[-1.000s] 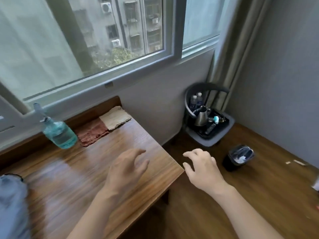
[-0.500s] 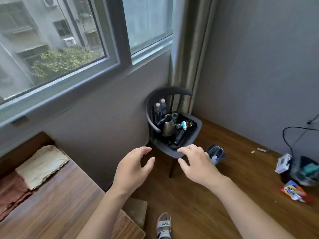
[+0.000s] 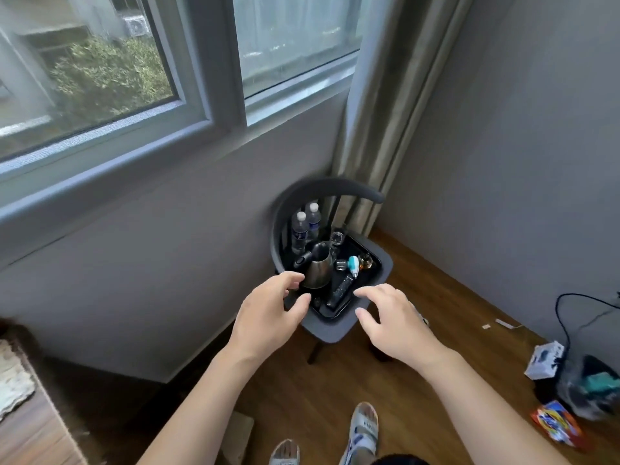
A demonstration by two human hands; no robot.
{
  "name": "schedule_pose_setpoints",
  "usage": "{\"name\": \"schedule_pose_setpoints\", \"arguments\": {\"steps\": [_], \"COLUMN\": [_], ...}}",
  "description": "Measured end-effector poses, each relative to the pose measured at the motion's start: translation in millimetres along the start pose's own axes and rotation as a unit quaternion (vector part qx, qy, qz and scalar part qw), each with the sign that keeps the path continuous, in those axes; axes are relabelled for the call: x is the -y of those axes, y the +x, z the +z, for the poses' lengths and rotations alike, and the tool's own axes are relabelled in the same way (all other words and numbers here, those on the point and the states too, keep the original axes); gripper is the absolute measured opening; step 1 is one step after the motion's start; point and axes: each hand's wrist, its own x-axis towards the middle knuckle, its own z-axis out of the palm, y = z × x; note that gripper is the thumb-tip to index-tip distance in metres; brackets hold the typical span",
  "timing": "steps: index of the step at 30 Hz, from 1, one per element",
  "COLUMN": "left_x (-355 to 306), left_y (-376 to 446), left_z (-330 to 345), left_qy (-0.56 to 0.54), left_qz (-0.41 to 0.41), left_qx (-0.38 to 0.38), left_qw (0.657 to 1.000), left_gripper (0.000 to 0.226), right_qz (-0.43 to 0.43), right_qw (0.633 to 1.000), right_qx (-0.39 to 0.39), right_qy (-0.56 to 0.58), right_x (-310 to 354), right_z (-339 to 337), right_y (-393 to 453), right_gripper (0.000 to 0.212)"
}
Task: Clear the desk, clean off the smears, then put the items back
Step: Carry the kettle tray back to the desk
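A grey chair [image 3: 330,330] stands in the room's corner and bears a black tray [image 3: 372,273]. On the tray stand a steel kettle [image 3: 318,271], two water bottles [image 3: 300,231], a glass [image 3: 338,238], a black remote [image 3: 340,290] and a small teal-capped item [image 3: 353,265]. My left hand [image 3: 268,318] reaches toward the tray's near left corner, fingers spread and holding nothing. My right hand [image 3: 392,322] hovers at the tray's near right side, fingers loosely bent and empty. The wooden desk [image 3: 27,434] shows only at the lower left edge, with a beige cloth [image 3: 13,380] on it.
A curtain [image 3: 379,112] hangs behind the chair, under the window. On the wooden floor at right lie a white box [image 3: 545,359], a dark bag [image 3: 590,387], a colourful packet [image 3: 555,421] and a black cable [image 3: 577,307]. My sandalled feet [image 3: 362,431] show at the bottom.
The view has swung right from the desk to the chair in the corner. Both hands have moved forward toward the tray, still holding nothing. The spray bottle and most of the desk left the view.
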Motion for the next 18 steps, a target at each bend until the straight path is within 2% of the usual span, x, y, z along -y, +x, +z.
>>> {"name": "schedule_pose_setpoints", "arguments": {"steps": [6,18], "left_x": [-5,4], "left_y": [67,158], "left_z": [45,173], "left_qy": [-0.001,-0.024], "left_qz": [-0.055,-0.285], "left_qx": [-0.018,-0.043], "left_qw": [0.998,0.957], "left_gripper": [0.04,0.04], "right_qz": [-0.041,-0.127], "right_qw": [0.999,0.976], "right_qx": [0.028,0.174], "right_qy": [0.017,-0.017], "right_x": [-59,-196], "right_z": [-17,-23], "right_y": [95,265], "right_gripper": [0.038,0.039]}}
